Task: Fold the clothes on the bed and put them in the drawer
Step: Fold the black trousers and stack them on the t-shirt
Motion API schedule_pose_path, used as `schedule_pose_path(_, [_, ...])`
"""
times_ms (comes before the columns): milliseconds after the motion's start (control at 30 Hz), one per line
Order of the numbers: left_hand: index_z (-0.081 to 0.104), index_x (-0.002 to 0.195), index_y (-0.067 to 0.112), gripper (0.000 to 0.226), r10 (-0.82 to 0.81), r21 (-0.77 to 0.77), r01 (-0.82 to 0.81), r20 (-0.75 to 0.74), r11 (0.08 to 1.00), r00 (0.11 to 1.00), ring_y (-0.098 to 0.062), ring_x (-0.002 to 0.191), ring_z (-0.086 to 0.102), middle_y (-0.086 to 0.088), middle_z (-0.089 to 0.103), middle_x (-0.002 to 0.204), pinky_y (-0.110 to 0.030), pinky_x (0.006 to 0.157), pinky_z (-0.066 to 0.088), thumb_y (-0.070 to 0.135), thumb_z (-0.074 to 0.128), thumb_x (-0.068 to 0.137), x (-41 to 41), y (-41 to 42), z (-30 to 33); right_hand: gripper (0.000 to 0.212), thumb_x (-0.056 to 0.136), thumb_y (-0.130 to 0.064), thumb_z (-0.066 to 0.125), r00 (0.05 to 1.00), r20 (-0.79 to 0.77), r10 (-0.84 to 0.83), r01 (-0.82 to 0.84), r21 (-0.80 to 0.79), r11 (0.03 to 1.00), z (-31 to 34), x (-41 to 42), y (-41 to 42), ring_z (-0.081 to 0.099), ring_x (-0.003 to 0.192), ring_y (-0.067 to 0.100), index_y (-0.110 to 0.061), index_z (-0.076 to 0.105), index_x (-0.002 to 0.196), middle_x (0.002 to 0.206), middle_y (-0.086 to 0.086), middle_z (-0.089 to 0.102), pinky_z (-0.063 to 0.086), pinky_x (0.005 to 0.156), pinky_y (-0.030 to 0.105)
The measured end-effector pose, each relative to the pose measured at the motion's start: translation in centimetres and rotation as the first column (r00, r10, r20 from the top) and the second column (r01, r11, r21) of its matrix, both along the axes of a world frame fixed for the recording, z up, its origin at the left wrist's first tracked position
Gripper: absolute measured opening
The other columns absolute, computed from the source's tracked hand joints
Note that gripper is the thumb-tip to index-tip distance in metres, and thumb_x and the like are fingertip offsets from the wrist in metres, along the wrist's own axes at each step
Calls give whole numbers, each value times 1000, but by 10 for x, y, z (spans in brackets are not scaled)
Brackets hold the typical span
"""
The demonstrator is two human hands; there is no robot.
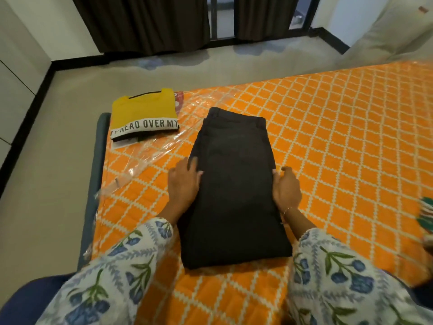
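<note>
Folded black trousers (234,184) lie lengthwise on the orange-and-white bed (339,137), waistband at the far end. My left hand (184,184) rests flat on their left edge with fingers spread. Against the right edge sits my right hand (287,187), fingers bent along the side of the fabric. A folded yellow T-shirt (144,114) with a white lettered band lies at the bed's far left corner.
Clear plastic sheet (152,156) covers the left part of the bed. A green patterned cloth (425,214) shows at the right edge. Grey floor (46,160) lies left of the bed, with dark curtains (145,22) and a white cabinet (14,66) beyond.
</note>
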State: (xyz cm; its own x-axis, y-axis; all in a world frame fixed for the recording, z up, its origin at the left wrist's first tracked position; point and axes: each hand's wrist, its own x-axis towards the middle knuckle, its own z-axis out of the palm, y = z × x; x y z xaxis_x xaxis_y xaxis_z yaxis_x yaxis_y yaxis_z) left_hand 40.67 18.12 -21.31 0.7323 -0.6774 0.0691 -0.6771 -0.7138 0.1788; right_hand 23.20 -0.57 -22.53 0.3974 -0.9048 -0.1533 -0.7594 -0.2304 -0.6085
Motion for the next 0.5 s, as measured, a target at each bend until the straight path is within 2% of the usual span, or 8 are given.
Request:
schedule_pose_path(67, [46,139,14,61,-266,7,266,19,964,964,-33,133,41,-17,42,145,-48,104,36,52,33,94,-35,7,-2,48,101,-35,36,980,-36,198,-200,-253,946,3,-14,23,41,130,37,-7,44,138,141,18,44,40,100,45])
schedule_pose_path(133, [38,145,19,82,-357,157,360,-44,920,933,-30,141,28,-16,27,154,-51,112,23,69,9,87,-70,17,-8,50,100,-35,35,936,-96,339,-350,-369,861,0,-25,39,42,131,37,-8,42,142,144,19,42,42,100,45])
schedule_pose_path(200, [17,152,23,95,-300,282,328,-138,902,944,-25,147,11,-12,9,159,-50,116,8,77,-9,77,-89,29,-18,52,99,-37,41,956,-85,279,-291,-200,936,2,-29,50,50,122,35,-13,34,145,137,15,49,47,89,42])
schedule_pose_path(233, [21,151,21,96,-274,277,305,-142,911,951,-26,146,17,-13,16,158,-52,114,13,76,-11,79,-94,35,-22,52,98,-38,44,976,-69,208,-215,-120,969,3,-33,55,55,113,35,-13,33,143,129,16,55,48,81,41])
schedule_pose_path(267, [34,147,19,93,-271,279,303,-147,911,951,-28,140,32,-15,30,153,-54,110,25,74,-8,84,-97,38,-24,49,98,-38,46,987,-66,147,-151,-58,987,5,-36,58,59,104,35,-12,35,139,119,16,60,48,74,39])
schedule_pose_path(333, [53,135,16,87,-262,328,300,-155,896,952,-30,128,50,-16,50,139,-55,98,40,70,2,90,-102,44,-23,43,99,-34,46,990,-81,119,-119,5,993,8,-45,64,62,92,36,-10,38,133,106,17,65,45,66,36])
schedule_pose_path(433, [52,135,15,85,-332,308,368,-166,877,929,-29,126,52,-16,51,138,-53,96,42,71,6,90,-110,56,-23,37,99,-29,47,997,4,76,-76,101,992,10,-57,77,61,97,38,-8,42,129,111,19,64,46,70,37])
schedule_pose_path(500, [37,144,15,90,-398,289,420,-137,860,907,-28,133,44,-15,40,147,-52,105,32,76,4,87,-116,67,-22,33,100,-26,45,999,4,53,-53,114,992,12,-66,86,61,97,37,-9,42,127,111,18,64,46,70,37])
